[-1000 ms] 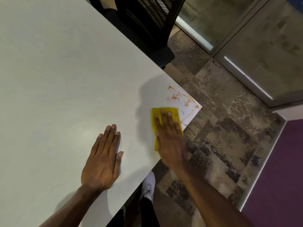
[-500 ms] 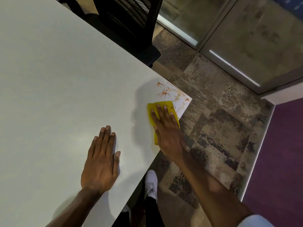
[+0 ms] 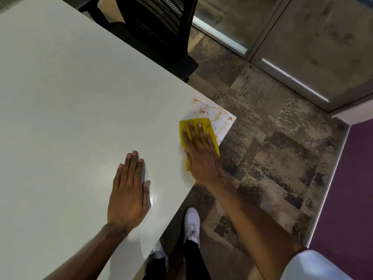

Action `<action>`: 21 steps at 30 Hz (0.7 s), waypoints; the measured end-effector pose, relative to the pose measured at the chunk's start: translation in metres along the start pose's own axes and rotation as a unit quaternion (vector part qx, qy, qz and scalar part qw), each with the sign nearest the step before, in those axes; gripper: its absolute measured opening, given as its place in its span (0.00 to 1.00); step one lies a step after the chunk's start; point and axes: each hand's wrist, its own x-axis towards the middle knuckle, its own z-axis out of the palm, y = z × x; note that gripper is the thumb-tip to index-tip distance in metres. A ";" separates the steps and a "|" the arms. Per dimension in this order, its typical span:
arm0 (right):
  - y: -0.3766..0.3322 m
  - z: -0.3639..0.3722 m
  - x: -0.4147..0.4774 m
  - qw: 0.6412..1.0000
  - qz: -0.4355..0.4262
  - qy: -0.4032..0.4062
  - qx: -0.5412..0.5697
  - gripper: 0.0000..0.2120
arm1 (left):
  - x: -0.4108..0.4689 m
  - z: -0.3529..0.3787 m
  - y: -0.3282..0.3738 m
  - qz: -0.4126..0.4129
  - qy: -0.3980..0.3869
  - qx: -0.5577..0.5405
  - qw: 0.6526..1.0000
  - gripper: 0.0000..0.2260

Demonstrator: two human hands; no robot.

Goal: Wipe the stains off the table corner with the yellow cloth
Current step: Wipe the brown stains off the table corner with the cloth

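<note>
1. The left hand point(image 3: 129, 190) lies flat and open on the bench point(image 3: 70, 98); its grip holds nothing.
2. The right hand point(image 3: 201, 152) presses flat on the yellow cloth point(image 3: 186, 126), fingers spread, near the corner.
3. Just past the cloth, orange stains point(image 3: 203, 112) still cover the corner. Most wiping looks left to do.

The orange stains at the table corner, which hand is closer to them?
Right. The right hand presses the yellow cloth beside the stains; the left hand lies flat, farther back.
</note>
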 end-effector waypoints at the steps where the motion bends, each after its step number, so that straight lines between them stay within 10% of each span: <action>1: -0.003 0.002 -0.009 1.000 -0.020 0.001 0.001 0.30 | 0.001 0.000 0.004 -0.012 0.003 -0.008 1.000 0.31; 21: 0.021 -0.001 -0.063 0.995 -0.091 -0.007 0.030 0.34 | 0.060 0.010 0.056 -0.059 0.003 -0.003 0.998 0.33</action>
